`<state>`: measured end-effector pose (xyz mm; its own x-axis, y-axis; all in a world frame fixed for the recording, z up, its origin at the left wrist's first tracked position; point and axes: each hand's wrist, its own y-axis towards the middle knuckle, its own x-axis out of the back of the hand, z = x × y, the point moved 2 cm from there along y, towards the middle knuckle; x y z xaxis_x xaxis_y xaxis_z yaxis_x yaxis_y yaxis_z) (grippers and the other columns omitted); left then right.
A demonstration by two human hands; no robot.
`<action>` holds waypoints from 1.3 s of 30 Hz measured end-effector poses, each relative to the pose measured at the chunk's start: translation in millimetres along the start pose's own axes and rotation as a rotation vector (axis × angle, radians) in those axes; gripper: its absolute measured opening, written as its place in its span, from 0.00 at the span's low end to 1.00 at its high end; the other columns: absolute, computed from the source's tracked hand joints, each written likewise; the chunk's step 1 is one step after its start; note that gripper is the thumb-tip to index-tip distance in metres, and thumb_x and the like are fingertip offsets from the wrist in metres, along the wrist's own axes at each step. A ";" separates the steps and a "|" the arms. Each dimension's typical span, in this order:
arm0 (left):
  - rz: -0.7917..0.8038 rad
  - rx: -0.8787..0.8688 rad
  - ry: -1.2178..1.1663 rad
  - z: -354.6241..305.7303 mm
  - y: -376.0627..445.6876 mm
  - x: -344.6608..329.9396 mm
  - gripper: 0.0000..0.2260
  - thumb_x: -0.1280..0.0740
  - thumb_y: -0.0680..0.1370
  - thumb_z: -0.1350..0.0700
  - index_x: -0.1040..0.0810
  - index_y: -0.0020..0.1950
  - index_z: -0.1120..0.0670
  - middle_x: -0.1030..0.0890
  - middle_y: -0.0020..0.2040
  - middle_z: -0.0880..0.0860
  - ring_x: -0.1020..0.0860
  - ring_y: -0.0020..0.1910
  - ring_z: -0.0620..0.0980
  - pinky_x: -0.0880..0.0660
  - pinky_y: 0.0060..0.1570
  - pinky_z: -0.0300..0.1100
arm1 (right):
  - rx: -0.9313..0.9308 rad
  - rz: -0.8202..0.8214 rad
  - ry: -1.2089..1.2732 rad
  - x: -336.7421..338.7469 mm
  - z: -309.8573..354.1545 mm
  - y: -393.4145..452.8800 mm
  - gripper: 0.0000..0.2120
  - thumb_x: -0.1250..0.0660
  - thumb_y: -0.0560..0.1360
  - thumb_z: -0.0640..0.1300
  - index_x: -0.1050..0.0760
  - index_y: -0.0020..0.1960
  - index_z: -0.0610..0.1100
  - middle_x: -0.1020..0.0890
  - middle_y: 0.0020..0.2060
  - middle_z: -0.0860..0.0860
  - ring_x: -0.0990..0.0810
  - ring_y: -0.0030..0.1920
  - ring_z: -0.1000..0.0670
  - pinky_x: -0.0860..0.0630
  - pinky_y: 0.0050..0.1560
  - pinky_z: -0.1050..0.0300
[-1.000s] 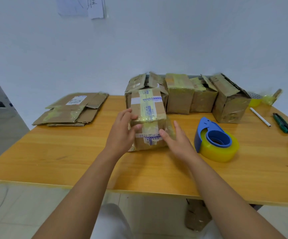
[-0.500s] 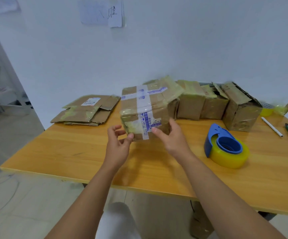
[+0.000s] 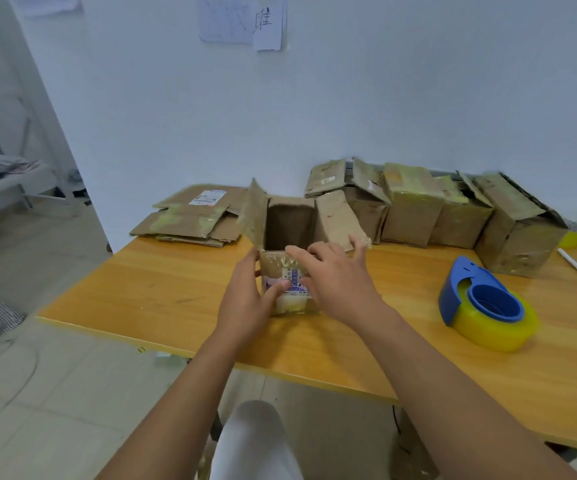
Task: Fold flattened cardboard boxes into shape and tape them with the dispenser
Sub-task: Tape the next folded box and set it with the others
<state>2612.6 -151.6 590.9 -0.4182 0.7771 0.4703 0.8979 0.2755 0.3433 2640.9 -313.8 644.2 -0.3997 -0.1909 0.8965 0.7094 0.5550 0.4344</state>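
Open-topped cardboard box (image 3: 289, 237) upright near the table's (image 3: 162, 292) near-left edge, flaps raised. Left hand (image 3: 245, 299) gripping its left side, thumb on the label. Right hand (image 3: 335, 278) spread over the front rim, seemingly touching. Tape dispenser (image 3: 484, 306) right, apart.

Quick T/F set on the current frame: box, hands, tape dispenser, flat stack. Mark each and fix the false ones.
1. The box in front of the person stands with its top flaps open. True.
2. The right hand grips the tape dispenser. False: the dispenser sits apart on the table, to the right; the right hand is at the box.
3. The left hand is on the box's left side. True.
4. The stack of flattened boxes lies at the table's far left. True.
5. The row of folded boxes stands at the near table edge. False: it stands at the back, by the wall.
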 end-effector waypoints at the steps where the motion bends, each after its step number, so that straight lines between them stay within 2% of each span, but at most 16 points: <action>1: 0.008 0.003 0.000 2.7 1.3 0.3 0.32 0.27 0.75 0.45 0.36 0.75 0.48 0.26 0.68 0.46 0.25 0.64 0.46 0.22 0.60 0.51 | 0.017 -0.052 0.011 -2.7 -1.2 1.2 0.28 0.31 0.77 0.49 0.36 0.74 0.58 0.28 0.69 0.49 0.33 0.72 0.45 0.51 0.73 0.36; 3: -0.005 -0.006 -0.007 6.7 2.0 0.3 0.28 0.28 0.75 0.45 0.34 0.73 0.47 0.25 0.65 0.45 0.24 0.61 0.45 0.21 0.55 0.53 | -0.019 -0.224 0.058 -7.3 -7.0 -1.5 0.33 0.26 0.71 0.51 0.35 0.72 0.53 0.31 0.71 0.42 0.37 0.74 0.38 0.42 0.72 0.34; 5: -0.039 -0.020 -0.006 9.3 1.3 -1.5 0.26 0.29 0.76 0.45 0.33 0.72 0.46 0.24 0.62 0.44 0.24 0.60 0.44 0.20 0.52 0.53 | -0.195 -0.433 0.190 -8.8 -18.4 -12.2 0.40 0.27 0.71 0.55 0.40 0.76 0.47 0.36 0.73 0.40 0.40 0.75 0.38 0.40 0.73 0.37; 6: -0.062 -0.021 -0.006 11.1 1.1 -2.5 0.25 0.29 0.76 0.46 0.32 0.71 0.46 0.24 0.61 0.44 0.24 0.59 0.44 0.20 0.51 0.52 | -0.317 -0.473 0.328 -10.8 -24.6 -19.0 0.42 0.28 0.72 0.56 0.44 0.78 0.45 0.39 0.75 0.41 0.42 0.76 0.40 0.39 0.73 0.40; 7: -0.082 -0.016 -0.004 13.2 1.0 -3.6 0.24 0.30 0.77 0.47 0.31 0.71 0.46 0.24 0.61 0.44 0.24 0.58 0.44 0.20 0.51 0.52 | -0.435 -0.443 0.503 -14.2 -28.2 -23.8 0.44 0.27 0.73 0.56 0.47 0.79 0.45 0.42 0.76 0.42 0.42 0.77 0.42 0.37 0.74 0.43; 9: -0.101 -0.006 -0.012 15.3 1.6 -4.6 0.25 0.30 0.77 0.48 0.33 0.72 0.47 0.24 0.62 0.44 0.24 0.59 0.44 0.20 0.53 0.52 | -0.529 -0.240 0.775 -28.9 -29.2 -25.5 0.43 0.30 0.75 0.58 0.50 0.80 0.49 0.41 0.77 0.48 0.38 0.75 0.46 0.32 0.71 0.43; 12: -0.120 0.025 -0.042 13.6 5.7 -1.0 0.32 0.29 0.78 0.51 0.42 0.78 0.46 0.26 0.65 0.42 0.25 0.60 0.43 0.23 0.56 0.46 | -0.387 -0.025 0.789 -40.6 -10.2 -15.1 0.32 0.37 0.80 0.56 0.48 0.79 0.53 0.29 0.71 0.50 0.26 0.67 0.48 0.24 0.63 0.43; 14: -0.166 0.046 -0.068 14.2 8.9 3.5 0.33 0.30 0.79 0.54 0.44 0.78 0.47 0.26 0.67 0.45 0.24 0.61 0.45 0.22 0.56 0.46 | -0.353 -0.016 0.746 -43.8 -0.8 -4.3 0.29 0.40 0.83 0.50 0.48 0.80 0.52 0.28 0.69 0.49 0.25 0.64 0.47 0.24 0.60 0.46; 17: -0.189 0.051 -0.015 16.3 13.2 5.7 0.32 0.30 0.79 0.52 0.43 0.78 0.49 0.30 0.72 0.48 0.26 0.67 0.48 0.23 0.61 0.47 | -0.323 0.029 0.670 -46.2 6.8 8.4 0.30 0.42 0.84 0.46 0.53 0.81 0.51 0.34 0.74 0.48 0.28 0.68 0.46 0.26 0.61 0.50; 20: -0.137 0.052 0.046 15.6 20.0 1.4 0.43 0.27 0.75 0.45 0.50 0.81 0.52 0.37 0.77 0.52 0.34 0.73 0.49 0.31 0.68 0.44 | -0.270 0.081 0.584 -49.2 7.2 16.3 0.33 0.42 0.84 0.47 0.57 0.81 0.50 0.40 0.78 0.49 0.28 0.68 0.43 0.25 0.60 0.48; 22: -0.120 0.060 0.067 11.5 23.0 -1.6 0.49 0.25 0.73 0.43 0.55 0.81 0.54 0.41 0.77 0.54 0.38 0.75 0.50 0.35 0.66 0.40 | -0.263 0.090 0.590 -51.0 6.3 19.1 0.37 0.39 0.83 0.47 0.59 0.81 0.51 0.37 0.78 0.48 0.24 0.64 0.44 0.24 0.56 0.49; 26: -0.138 0.072 0.162 7.4 27.8 -11.6 0.56 0.24 0.70 0.41 0.62 0.81 0.55 0.46 0.79 0.55 0.43 0.77 0.54 0.35 0.70 0.47 | -0.265 0.097 0.654 -54.2 -4.5 20.3 0.41 0.35 0.81 0.46 0.62 0.80 0.59 0.33 0.76 0.52 0.20 0.57 0.48 0.24 0.52 0.54; 31: -0.199 0.087 0.244 3.5 31.9 -29.3 0.60 0.24 0.68 0.37 0.65 0.80 0.53 0.48 0.79 0.57 0.43 0.76 0.58 0.34 0.70 0.52 | -0.275 0.153 0.758 -54.1 -27.2 12.5 0.42 0.36 0.81 0.48 0.65 0.76 0.69 0.36 0.77 0.56 0.23 0.66 0.49 0.25 0.64 0.44; 34: -0.234 0.090 0.297 -0.9 32.2 -42.5 0.61 0.25 0.67 0.33 0.66 0.80 0.54 0.52 0.80 0.58 0.47 0.77 0.59 0.39 0.72 0.53 | -0.251 0.200 0.750 -59.0 -40.6 5.2 0.44 0.37 0.81 0.48 0.69 0.69 0.79 0.37 0.78 0.55 0.25 0.67 0.48 0.25 0.64 0.43; 36: -0.276 0.107 0.308 -4.1 35.3 -48.5 0.61 0.26 0.67 0.33 0.65 0.80 0.56 0.50 0.79 0.60 0.46 0.76 0.61 0.38 0.72 0.54 | -0.237 0.239 0.733 -62.7 -46.2 1.5 0.44 0.37 0.81 0.46 0.68 0.70 0.77 0.38 0.78 0.55 0.26 0.67 0.48 0.25 0.63 0.45; 39: -0.330 0.148 0.301 -2.1 40.8 -49.6 0.59 0.25 0.68 0.35 0.62 0.80 0.57 0.47 0.79 0.61 0.43 0.75 0.62 0.36 0.71 0.56 | -0.262 0.256 0.703 -69.6 -57.5 -2.3 0.39 0.37 0.81 0.47 0.60 0.78 0.67 0.40 0.79 0.56 0.31 0.73 0.50 0.28 0.67 0.50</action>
<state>2669.7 -180.1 583.2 -0.6863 0.4414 0.5780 0.7110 0.5747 0.4053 2700.5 -348.3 585.8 0.1928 -0.5981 0.7779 0.8781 0.4590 0.1353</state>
